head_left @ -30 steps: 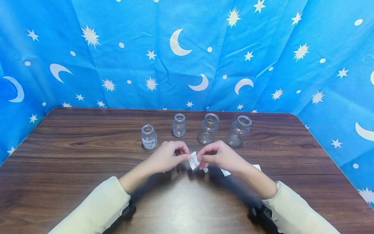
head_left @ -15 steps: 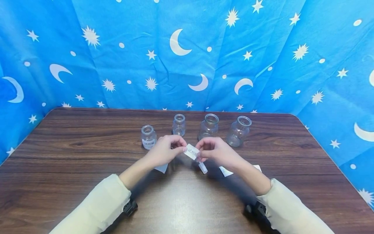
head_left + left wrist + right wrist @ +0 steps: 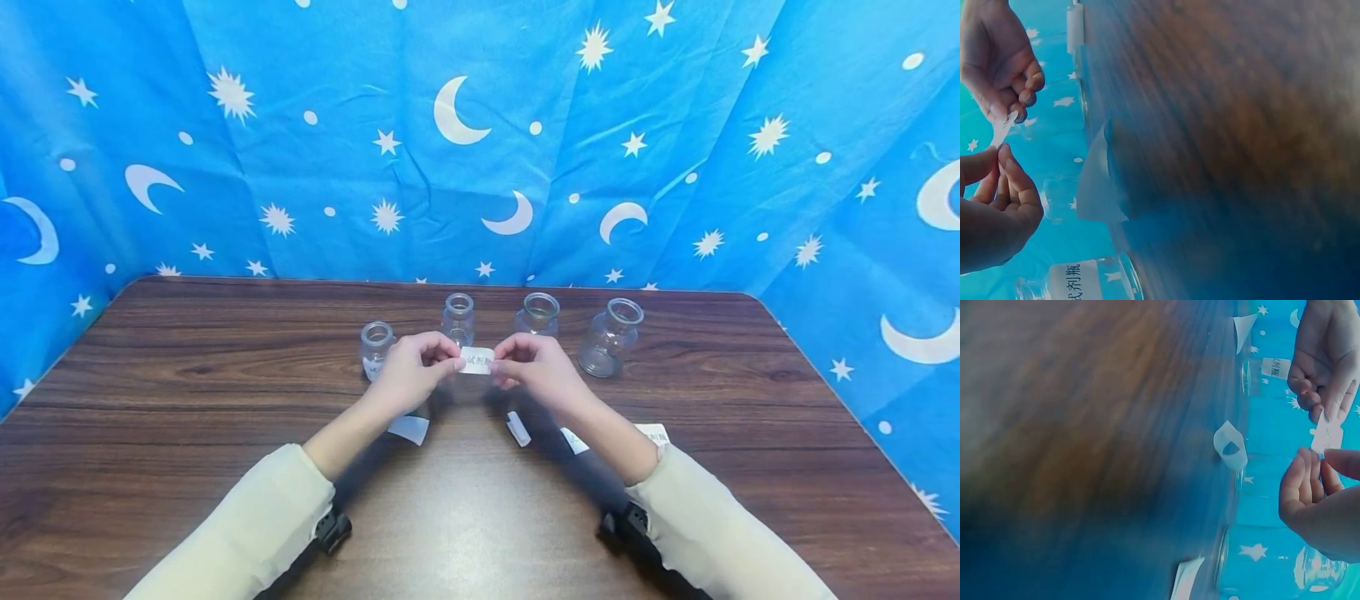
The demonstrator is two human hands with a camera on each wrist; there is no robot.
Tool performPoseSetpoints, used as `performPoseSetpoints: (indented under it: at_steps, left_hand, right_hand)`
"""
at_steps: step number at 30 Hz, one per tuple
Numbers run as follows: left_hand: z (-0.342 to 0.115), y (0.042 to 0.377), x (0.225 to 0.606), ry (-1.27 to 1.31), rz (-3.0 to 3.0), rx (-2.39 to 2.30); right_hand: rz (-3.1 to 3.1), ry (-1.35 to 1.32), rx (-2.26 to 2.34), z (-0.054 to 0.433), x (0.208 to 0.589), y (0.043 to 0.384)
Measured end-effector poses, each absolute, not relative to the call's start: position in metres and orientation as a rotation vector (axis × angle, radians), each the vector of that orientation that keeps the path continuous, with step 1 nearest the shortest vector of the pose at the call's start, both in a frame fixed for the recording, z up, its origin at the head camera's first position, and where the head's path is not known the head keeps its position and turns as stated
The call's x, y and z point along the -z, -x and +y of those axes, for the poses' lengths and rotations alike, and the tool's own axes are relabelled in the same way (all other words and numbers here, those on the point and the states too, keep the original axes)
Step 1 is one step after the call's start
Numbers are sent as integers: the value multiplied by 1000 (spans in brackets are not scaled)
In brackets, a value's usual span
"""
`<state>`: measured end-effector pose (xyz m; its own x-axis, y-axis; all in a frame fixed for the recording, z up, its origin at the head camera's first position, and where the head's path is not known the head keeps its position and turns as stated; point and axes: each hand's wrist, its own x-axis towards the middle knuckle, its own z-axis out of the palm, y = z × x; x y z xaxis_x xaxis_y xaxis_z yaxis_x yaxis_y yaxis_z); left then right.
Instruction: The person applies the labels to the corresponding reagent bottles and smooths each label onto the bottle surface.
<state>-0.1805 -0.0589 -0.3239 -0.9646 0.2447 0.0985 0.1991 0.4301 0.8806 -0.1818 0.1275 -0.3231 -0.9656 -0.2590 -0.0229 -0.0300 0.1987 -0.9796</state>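
A small white label (image 3: 476,360) with printed characters is stretched level between my two hands, above the table. My left hand (image 3: 411,367) pinches its left end between thumb and fingertips. The right end is pinched in the same way by my right hand (image 3: 542,373). Just behind the label stands a small clear glass bottle (image 3: 458,310), partly covered by the hands. A second small bottle (image 3: 377,333), partly behind my left hand, bears a similar label (image 3: 1074,281), readable in the left wrist view. Two larger glass bottles, one (image 3: 542,312) behind my right hand and one (image 3: 611,337) further right, stand open-mouthed.
A curled white paper strip (image 3: 517,428) lies on the wooden table (image 3: 450,517) in front of the hands. Another white piece (image 3: 409,429) lies below my left hand. Two more labels, one (image 3: 574,440) beside the right forearm and one (image 3: 654,434) beyond it, lie rightward. A blue star-patterned cloth (image 3: 330,167) hangs behind.
Both hands have risen away from me and slightly left, turning the label from tilted to level. The curled strip and the white piece at left have come into fuller view.
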Motion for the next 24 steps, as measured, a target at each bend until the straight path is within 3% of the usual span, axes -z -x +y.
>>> performPoseSetpoints:
  at_steps: [14,24]
  left_hand:
    - [-61,194,330,-216,2794,-1478]
    - [-58,203,332,-286,2899,-1317]
  right_hand:
    - [2559,245,1747,103,331,195]
    - [2619,252,1687,97,332,204]
